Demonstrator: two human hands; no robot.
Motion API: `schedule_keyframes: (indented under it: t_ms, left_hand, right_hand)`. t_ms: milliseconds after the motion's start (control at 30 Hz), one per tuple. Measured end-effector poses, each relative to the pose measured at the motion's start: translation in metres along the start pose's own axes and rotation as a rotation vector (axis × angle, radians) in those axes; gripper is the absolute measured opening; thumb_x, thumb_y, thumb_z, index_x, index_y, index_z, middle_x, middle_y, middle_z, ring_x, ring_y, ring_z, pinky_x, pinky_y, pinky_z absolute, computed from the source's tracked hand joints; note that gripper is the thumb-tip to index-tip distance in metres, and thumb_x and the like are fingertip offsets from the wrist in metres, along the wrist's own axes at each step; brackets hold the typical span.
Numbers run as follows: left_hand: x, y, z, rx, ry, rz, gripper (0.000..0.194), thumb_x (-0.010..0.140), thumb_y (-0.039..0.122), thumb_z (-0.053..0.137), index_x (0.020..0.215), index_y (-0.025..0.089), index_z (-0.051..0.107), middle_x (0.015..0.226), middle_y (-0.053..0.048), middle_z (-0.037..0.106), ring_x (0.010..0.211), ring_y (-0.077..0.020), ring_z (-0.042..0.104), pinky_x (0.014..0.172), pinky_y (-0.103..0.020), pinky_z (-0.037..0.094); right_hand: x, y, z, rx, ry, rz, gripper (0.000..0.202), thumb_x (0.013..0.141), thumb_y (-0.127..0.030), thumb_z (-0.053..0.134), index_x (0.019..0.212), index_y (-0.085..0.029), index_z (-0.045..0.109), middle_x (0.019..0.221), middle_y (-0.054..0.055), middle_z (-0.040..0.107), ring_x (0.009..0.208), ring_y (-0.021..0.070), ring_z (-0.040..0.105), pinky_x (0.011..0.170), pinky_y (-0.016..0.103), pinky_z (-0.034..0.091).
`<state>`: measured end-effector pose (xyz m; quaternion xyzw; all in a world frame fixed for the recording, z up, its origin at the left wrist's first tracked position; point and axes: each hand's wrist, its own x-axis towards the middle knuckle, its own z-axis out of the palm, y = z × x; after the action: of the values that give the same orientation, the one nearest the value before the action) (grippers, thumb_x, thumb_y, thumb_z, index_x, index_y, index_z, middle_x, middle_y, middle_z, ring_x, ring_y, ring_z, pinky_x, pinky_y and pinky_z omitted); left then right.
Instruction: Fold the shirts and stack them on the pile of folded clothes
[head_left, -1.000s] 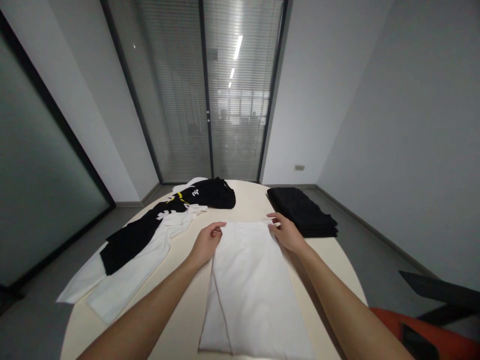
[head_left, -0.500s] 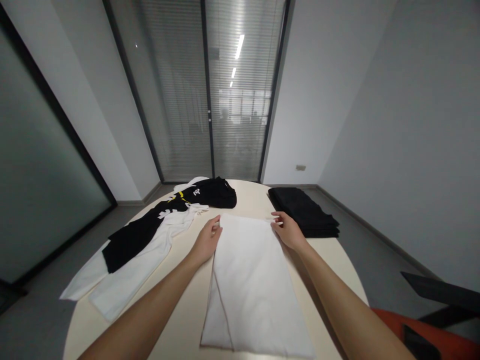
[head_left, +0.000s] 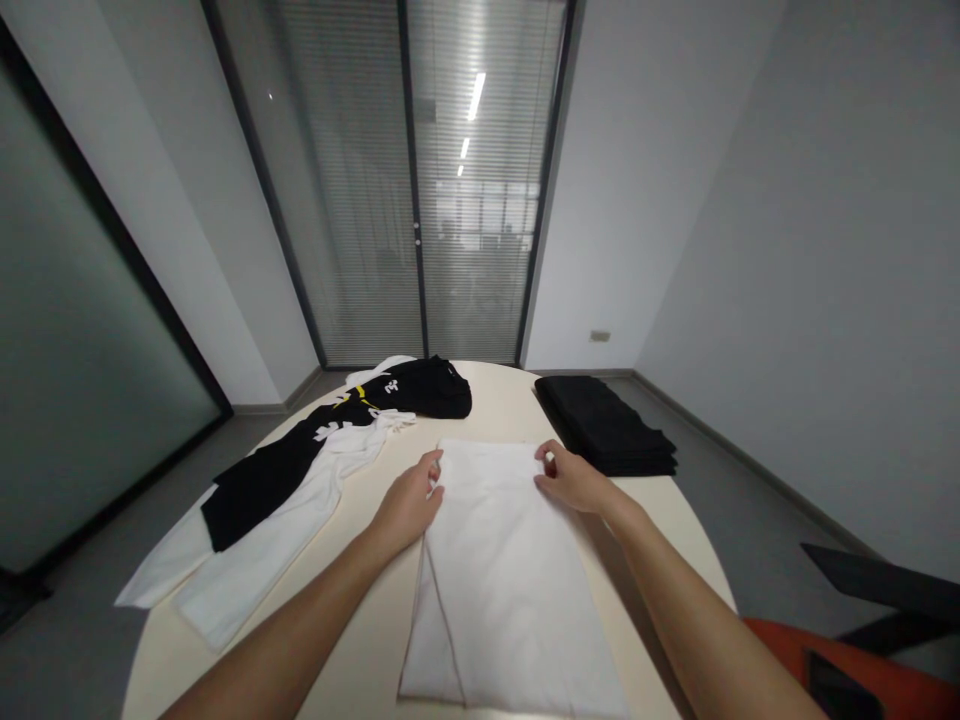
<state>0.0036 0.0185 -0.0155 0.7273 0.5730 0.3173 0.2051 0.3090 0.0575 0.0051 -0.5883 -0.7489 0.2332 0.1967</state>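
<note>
A white cloth [head_left: 506,590], folded into a long panel, lies on the round cream table [head_left: 360,600] in front of me. At its far left edge is my left hand [head_left: 411,500], thumb and fingers closed around the cloth's side. My right hand [head_left: 574,480] is at the far right edge, its thumb and fingertips curled in on the cloth. A slanting seam shows on the cloth's near left part.
Black garments with white and yellow print [head_left: 281,470] and white garments [head_left: 262,560] lie spread at the left. Folded black cloths [head_left: 607,425] are stacked at the back right. An orange and black chair [head_left: 847,670] stands at the lower right.
Both hands have come slightly nearer to me along the cloth's sides. The cloth's far edge has shifted a little toward me.
</note>
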Motion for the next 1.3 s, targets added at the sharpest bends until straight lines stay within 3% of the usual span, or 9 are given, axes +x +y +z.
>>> schedule_keyframes:
  t_ms: [167,333,467,600,700,867,1067,1133,1300]
  left_hand:
    - [0.016,-0.002,0.004,-0.074,0.105,-0.028,0.049,0.085,0.012,0.054,0.133,0.019,0.054,0.102,-0.007,0.07,0.089,-0.0214,0.066,0.084,-0.03,0.046]
    - [0.005,0.002,-0.012,-0.109,0.071,-0.03,0.043,0.09,0.025,0.054,0.132,0.019,0.055,0.1,-0.007,0.073,0.084,-0.0207,0.067,0.079,-0.03,0.046]
    - [-0.016,0.006,-0.035,-0.128,-0.174,-0.036,0.04,0.084,0.034,0.061,0.122,0.02,0.06,0.088,-0.002,0.071,0.066,-0.0159,0.06,0.063,-0.025,0.041]
    - [-0.025,0.015,-0.056,-0.206,-0.558,-0.194,0.046,0.075,0.037,0.069,0.115,0.019,0.054,0.074,0.003,0.067,0.058,-0.0149,0.06,0.054,-0.023,0.039]
    - [-0.028,0.023,-0.059,-0.264,-0.68,-0.257,0.057,0.069,0.03,0.071,0.12,0.02,0.046,0.075,0.004,0.068,0.055,-0.0146,0.062,0.053,-0.022,0.041]
    - [-0.031,0.025,-0.05,-0.17,-0.597,-0.237,0.049,0.07,0.024,0.064,0.115,0.02,0.046,0.069,0.005,0.068,0.053,-0.0143,0.062,0.049,-0.022,0.036]
    - [-0.027,0.016,-0.058,-0.099,-0.446,-0.18,0.042,0.071,0.025,0.062,0.111,0.021,0.049,0.067,0.005,0.069,0.054,-0.0157,0.063,0.05,-0.023,0.035]
    - [-0.027,0.018,-0.064,-0.144,-0.531,-0.241,0.041,0.07,0.026,0.064,0.107,0.022,0.046,0.068,0.005,0.069,0.05,-0.0151,0.062,0.048,-0.023,0.035]
    - [-0.032,0.029,-0.071,-0.213,-0.83,-0.299,0.038,0.065,0.024,0.069,0.088,0.024,0.038,0.07,0.004,0.071,0.046,-0.013,0.06,0.044,-0.021,0.036]
  right_hand:
    - [0.016,0.002,0.012,-0.045,0.116,-0.007,0.007,0.089,-0.021,0.056,0.095,-0.022,0.058,0.078,0.0,0.065,0.069,0.0143,0.059,0.066,0.024,0.039]
    - [0.021,-0.003,0.014,-0.14,0.256,0.022,0.013,0.09,-0.026,0.058,0.103,-0.023,0.062,0.086,0.004,0.069,0.077,0.0166,0.063,0.069,0.024,0.039]
    - [0.007,-0.004,0.0,-0.107,0.16,0.091,0.02,0.087,-0.035,0.065,0.101,-0.021,0.06,0.079,0.004,0.07,0.069,0.0169,0.062,0.065,0.025,0.038]
    - [-0.01,-0.006,-0.018,0.0,-0.11,0.135,0.033,0.078,-0.045,0.074,0.094,-0.02,0.059,0.077,0.004,0.07,0.061,0.016,0.06,0.058,0.026,0.04]
    - [-0.014,-0.009,-0.023,0.01,-0.275,0.201,0.041,0.072,-0.046,0.079,0.094,-0.019,0.058,0.076,0.005,0.07,0.054,0.0155,0.059,0.052,0.027,0.04]
    - [-0.009,-0.011,-0.015,0.019,-0.275,0.17,0.037,0.071,-0.038,0.08,0.094,-0.02,0.058,0.07,0.001,0.066,0.053,0.0145,0.057,0.053,0.026,0.038]
    - [-0.025,-0.01,-0.004,0.01,0.023,-0.051,0.026,0.082,-0.04,0.069,0.096,-0.022,0.055,0.068,-0.003,0.061,0.061,0.0143,0.056,0.059,0.025,0.037]
    - [-0.037,-0.007,-0.009,0.134,-0.079,-0.063,0.031,0.082,-0.047,0.068,0.094,-0.022,0.053,0.064,-0.005,0.058,0.055,0.0124,0.052,0.055,0.024,0.036]
    - [-0.059,0.002,-0.027,0.433,-0.625,0.073,0.056,0.065,-0.052,0.084,0.088,-0.023,0.042,0.058,-0.007,0.059,0.046,0.0112,0.054,0.045,0.02,0.037]
